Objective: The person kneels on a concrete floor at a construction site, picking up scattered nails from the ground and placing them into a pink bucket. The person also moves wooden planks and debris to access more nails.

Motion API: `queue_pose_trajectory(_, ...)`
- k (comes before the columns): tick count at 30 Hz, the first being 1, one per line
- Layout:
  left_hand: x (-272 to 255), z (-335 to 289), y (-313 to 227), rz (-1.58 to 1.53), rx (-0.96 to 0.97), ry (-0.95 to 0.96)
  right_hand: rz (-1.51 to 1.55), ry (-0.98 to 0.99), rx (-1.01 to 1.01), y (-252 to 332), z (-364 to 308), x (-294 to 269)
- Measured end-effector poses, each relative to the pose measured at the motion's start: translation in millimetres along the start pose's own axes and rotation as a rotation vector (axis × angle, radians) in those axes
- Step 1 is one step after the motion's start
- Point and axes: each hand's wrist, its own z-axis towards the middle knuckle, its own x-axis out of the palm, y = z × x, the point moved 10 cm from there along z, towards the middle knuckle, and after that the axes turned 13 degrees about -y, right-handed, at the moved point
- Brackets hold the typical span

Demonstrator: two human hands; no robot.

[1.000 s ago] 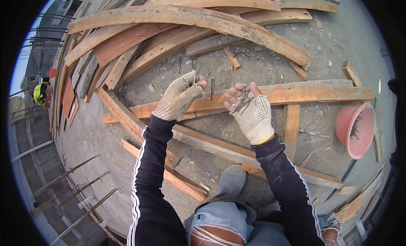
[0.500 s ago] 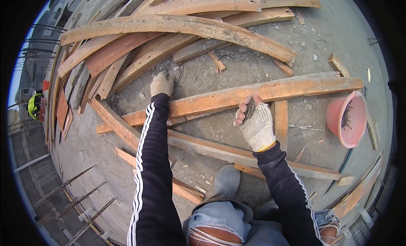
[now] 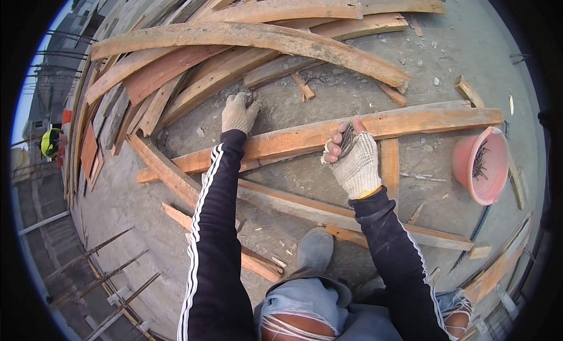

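Note:
My right hand (image 3: pixel 355 165), in a knit glove with bare fingertips, is closed around a small bunch of nails (image 3: pixel 348 140). It hovers over the near edge of a long wooden beam (image 3: pixel 281 139). Beyond that beam, my gloved left hand (image 3: pixel 239 114) is down at the concrete with its fingers curled. Thin dark pieces that look like nails (image 3: pixel 258 98) lie by its thumb and fingertips. Whether its fingers hold any is hidden. A pink bucket (image 3: pixel 497 165) on the right, tipped toward me, has more nails inside.
A large pile of rough lumber (image 3: pixel 246 36) fills the far side. Loose planks (image 3: pixel 293 207) cross the floor before my boot (image 3: pixel 315 250). Steel bars (image 3: pixel 117 270) stick out at the lower left. Another person in a bright vest (image 3: pixel 50 143) is far left.
My left hand has shifted slightly right along the floor, toward the thin dark pieces. My right hand keeps the nails and has barely moved. The view has shifted slightly.

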Motion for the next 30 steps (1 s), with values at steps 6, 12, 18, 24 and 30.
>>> queue_pose_trajectory(6, 27, 9, 15, 0.024, 0.031, -0.049, -0.086, -0.094, -0.095, 15, -10, -25)
queue_pose_trajectory(12, 30, 3, 2, 0.164, 0.072, 0.036, -0.120, -0.061, -0.046, 4, -8, -32)
queue_pose_trajectory(18, 31, 9, 8, 0.136, 0.097, 0.013, -0.153, -0.055, -0.025, -5, -6, -37)
queue_pose_trajectory(24, 36, 12, 4, 0.359, 0.052, -0.010, -0.216, -0.106, -0.054, -6, -8, -45)
queue_pose_trajectory(30, 40, 13, 1, 0.376, 0.053, 0.006, -0.243, -0.124, -0.061, -17, -6, -43)
